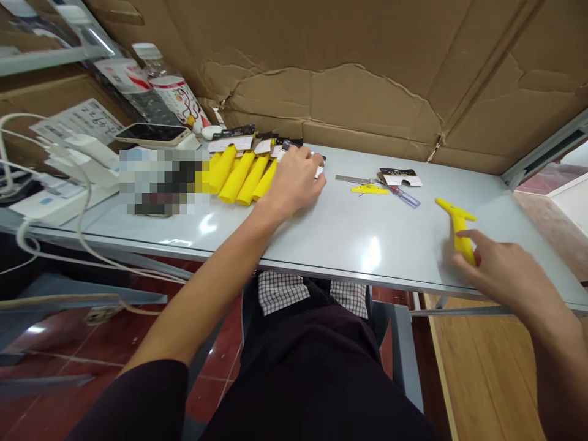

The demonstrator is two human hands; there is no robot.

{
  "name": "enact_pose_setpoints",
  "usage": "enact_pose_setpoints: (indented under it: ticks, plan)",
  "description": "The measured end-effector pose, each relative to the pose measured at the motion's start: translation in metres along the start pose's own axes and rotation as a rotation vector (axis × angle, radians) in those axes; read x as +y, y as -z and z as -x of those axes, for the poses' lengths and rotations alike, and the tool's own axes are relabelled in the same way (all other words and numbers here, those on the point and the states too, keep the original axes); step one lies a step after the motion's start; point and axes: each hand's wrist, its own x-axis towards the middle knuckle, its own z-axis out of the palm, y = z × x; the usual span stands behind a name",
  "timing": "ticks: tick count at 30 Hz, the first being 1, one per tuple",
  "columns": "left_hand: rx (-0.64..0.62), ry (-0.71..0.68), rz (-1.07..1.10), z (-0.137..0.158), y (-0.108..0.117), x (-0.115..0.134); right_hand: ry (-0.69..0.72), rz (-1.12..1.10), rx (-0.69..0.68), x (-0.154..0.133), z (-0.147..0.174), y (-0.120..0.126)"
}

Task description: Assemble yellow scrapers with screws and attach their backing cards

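My right hand [503,266] is closed around the grip of a yellow T-shaped handle [459,223], at the right of the white table. At the middle, my left hand [298,180] lies with curled fingers over the right end of a row of yellow handles [245,174] with black-and-white header cards [234,138]. A bit of card and yellow shows under this hand; the rest is hidden. Between my hands lie a thin metal blade [351,179], a flat yellow piece [371,190], a screwdriver [407,197] with a clear handle, and a loose header card [400,177].
Bottles [177,92], a phone [154,133] and white chargers with cables [80,156] crowd the left side. A pixelated patch covers something beside the row. Tall brown cardboard [344,49] stands along the back. The table's front edge [349,275] runs before my lap.
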Motion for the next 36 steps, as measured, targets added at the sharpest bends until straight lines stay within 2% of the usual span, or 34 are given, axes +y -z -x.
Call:
enact_pose_setpoints:
  ticks: [2,5,9,16,19,22,27,29,33,36]
  plan:
    - [-0.124,-0.168,0.082,-0.001,-0.004,-0.001,0.156,-0.105,-0.078,-0.014,0.019,-0.002]
    - [-0.296,-0.324,0.157,-0.001,-0.008,-0.006,0.314,-0.197,-0.063,-0.037,0.03,0.0]
    - [-0.333,-0.353,0.157,0.001,-0.008,-0.017,0.403,-0.176,-0.012,-0.06,0.03,0.009]
    - [-0.441,-0.301,0.156,0.006,0.006,-0.022,0.502,-0.256,0.151,-0.073,0.047,0.02]
    - [-0.394,-0.256,0.172,0.005,-0.001,-0.016,0.547,-0.254,0.153,-0.083,0.05,0.015]
    - [-0.322,-0.271,0.162,0.0,-0.013,-0.009,0.562,-0.242,0.13,-0.094,0.046,0.008]
    - [-0.272,-0.286,0.117,-0.01,-0.02,0.005,0.569,-0.435,0.072,-0.091,0.03,0.014]
    - [-0.252,-0.283,0.118,-0.012,-0.016,0.01,0.519,-0.504,0.118,-0.082,0.022,0.024]
    - [-0.19,-0.245,0.199,-0.014,-0.006,0.021,0.407,-0.511,0.335,-0.068,0.007,0.048]
    - [-0.158,-0.182,0.307,-0.015,0.0,0.028,0.406,-0.492,0.373,-0.069,0.0,0.06]
